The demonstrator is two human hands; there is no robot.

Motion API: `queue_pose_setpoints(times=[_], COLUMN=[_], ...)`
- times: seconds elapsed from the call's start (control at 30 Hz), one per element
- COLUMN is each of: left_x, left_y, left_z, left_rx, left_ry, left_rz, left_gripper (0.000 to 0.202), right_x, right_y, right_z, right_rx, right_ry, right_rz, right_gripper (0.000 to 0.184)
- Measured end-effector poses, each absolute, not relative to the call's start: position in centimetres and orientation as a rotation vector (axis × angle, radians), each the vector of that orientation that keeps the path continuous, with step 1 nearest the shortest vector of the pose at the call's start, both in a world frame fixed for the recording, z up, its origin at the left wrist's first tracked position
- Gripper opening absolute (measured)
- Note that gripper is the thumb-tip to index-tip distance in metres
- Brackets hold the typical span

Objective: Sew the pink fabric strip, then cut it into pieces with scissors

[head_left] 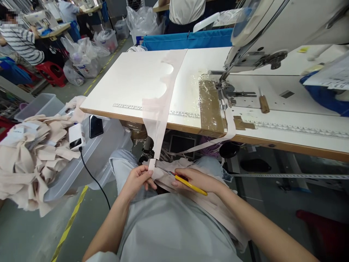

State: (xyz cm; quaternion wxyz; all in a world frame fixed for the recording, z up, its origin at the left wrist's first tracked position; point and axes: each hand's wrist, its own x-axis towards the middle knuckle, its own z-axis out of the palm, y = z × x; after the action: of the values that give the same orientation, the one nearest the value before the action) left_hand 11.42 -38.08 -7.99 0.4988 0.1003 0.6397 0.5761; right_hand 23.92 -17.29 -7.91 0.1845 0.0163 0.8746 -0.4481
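My left hand pinches the end of a pale pink fabric piece just above my lap. From there the piece runs up over the table's front edge and across the white top. My right hand is closed round yellow-handled scissors, their blades pointing left at the fabric beside my left fingers. Whether the blades are fully closed is too small to tell. More pale fabric lies over my lap. A narrow pale strip hangs from the sewing machine's needle area and curves down below the table edge.
The sewing machine stands over the white table at right. A wooden-handled awl lies there. On my left, a plastic bin adjoins heaped fabric pieces, a power bank and a phone. A person sits far left.
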Motion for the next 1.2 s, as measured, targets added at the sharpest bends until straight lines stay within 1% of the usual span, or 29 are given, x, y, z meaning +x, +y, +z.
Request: queue_pose_setpoints(times=[0.1, 0.23, 0.43, 0.8, 1.03, 1.2], left_x=[11.5, 11.4, 11.2, 11.0, 11.0, 11.1], left_y=[-38.1, -38.2, -38.0, -38.0, -37.9, -37.8], left_z=[-8.1, -8.6, -9.0, -9.3, -9.1, -9.2], left_rx=[0.2, 0.189, 0.211, 0.194, 0.206, 0.21], left_ry=[1.512, 1.503, 1.484, 1.482, 1.494, 1.489], left_rz=[1.447, 1.478, 1.45, 1.46, 1.443, 1.429], left_gripper=[0.047, 0.042, 0.042, 0.039, 0.037, 0.038], right_x=[23.5, 23.6, 22.9, 22.6, 22.9, 23.0], right_y=[-16.9, -16.3, -16.6, -17.8, -18.0, -18.0], right_z=[-7.9, -8.0, -7.8, -7.4, -8.0, -7.9], right_rx=[-0.009, -0.028, -0.011, 0.035, 0.089, 0.098], right_ry=[2.399, 2.355, 2.418, 2.649, 2.709, 2.74], right_rz=[-1.247, -1.267, -1.153, -0.731, -0.73, -0.664], right_gripper=[0.049, 0.047, 0.047, 0.046, 0.049, 0.043])
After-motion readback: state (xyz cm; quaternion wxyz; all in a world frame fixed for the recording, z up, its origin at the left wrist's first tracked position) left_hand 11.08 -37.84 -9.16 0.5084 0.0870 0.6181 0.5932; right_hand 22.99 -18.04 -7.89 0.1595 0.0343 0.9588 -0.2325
